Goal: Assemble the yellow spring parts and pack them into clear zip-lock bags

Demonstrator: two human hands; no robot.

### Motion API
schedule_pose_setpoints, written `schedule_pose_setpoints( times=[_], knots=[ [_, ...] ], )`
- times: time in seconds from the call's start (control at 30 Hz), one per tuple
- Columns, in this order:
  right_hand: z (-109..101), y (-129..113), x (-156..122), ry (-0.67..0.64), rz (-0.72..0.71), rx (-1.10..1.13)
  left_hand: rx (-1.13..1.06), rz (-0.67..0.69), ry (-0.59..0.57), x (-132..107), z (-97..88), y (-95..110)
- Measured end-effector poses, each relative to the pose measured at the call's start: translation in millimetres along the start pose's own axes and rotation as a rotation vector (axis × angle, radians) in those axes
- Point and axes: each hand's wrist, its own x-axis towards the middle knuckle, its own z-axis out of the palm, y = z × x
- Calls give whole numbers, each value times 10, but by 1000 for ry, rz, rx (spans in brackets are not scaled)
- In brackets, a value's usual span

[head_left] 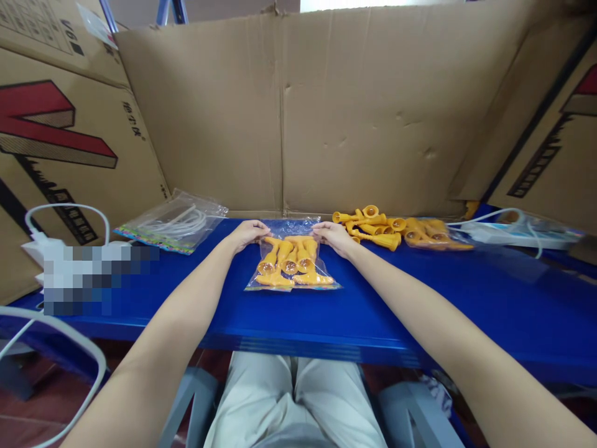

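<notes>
A clear plastic bag [298, 228] lies flat on the blue table in front of me, its coloured edge towards me. Inside it are several orange-yellow plastic pieces [290, 264] with flared, cup-like ends. My left hand [252, 234] pinches the bag's far left side between thumb and fingers. On the far right side, my right hand [334, 235] grips the bag in the same way. Just beyond my right hand is a loose pile of similar orange pieces [373, 225].
Another bag of orange pieces [438, 234] lies right of the pile, beside a white power strip [517, 235]. A bag with white cable [180, 221] lies at the left, near a white device [60, 264]. Cardboard [364, 112] walls the blue table [298, 320] at the back and sides.
</notes>
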Motion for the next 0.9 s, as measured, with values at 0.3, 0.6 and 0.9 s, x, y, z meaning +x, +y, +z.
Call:
schedule_pose_setpoints(
  times=[0.3,0.6,0.9],
  knots=[
    [3,-24,-8,5,2,-36,-9,-25,-17,-53,-25,39],
    [-64,71,114,-78,-187,-322,255,136,42,64,-16,-33],
    [-113,23,96,-89,-491,-820,812,487,125,124,-76,-107]
  ],
)
